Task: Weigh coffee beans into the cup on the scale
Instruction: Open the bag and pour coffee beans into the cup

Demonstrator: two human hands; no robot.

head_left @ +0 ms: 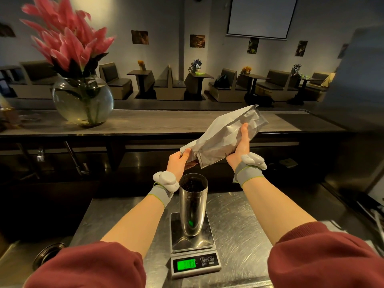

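Both hands hold a tilted silver bag (224, 136) above the steel cup (193, 206) — left hand (179, 161) pinching its lower mouth, right hand (241, 145) gripping the body. The cup, with dark beans inside, stands on the scale (192, 246) on the table (245, 225) — the green readout is seemingly 114.

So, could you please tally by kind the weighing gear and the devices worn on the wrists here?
Silver bag: 1
Metal cup: 1
Digital scale: 1
White wrist devices: 2
Total: 5
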